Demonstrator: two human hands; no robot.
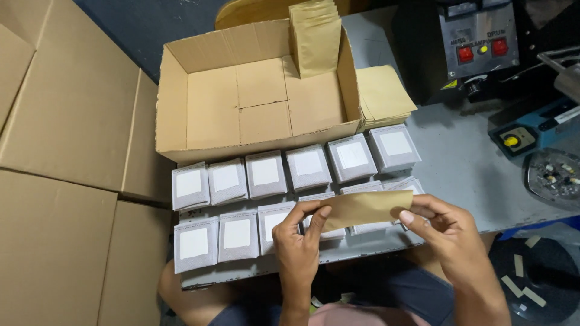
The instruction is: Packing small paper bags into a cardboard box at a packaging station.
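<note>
Head view: the pouch (365, 208) is a flat, plain brown paper one, empty-looking, with a slight crease. Its long axis lies across the view, the right end tipped a little higher. It hangs just in front of the box (260, 96), over the near rows of packets (266, 174). The left hand (297, 244) pinches its left end between thumb and fingers (320, 216); the right hand (444, 232) grips its right end, fingers closed narrow on the paper.

The box is open-topped brown cardboard, its floor bare; more brown pouches (315, 36) lean upright against its far right wall. Right of the box lies a flat stack of pouches (383, 96). In front of the box, grey packets with white labels sit in two rows on the bench (465, 163).
</note>
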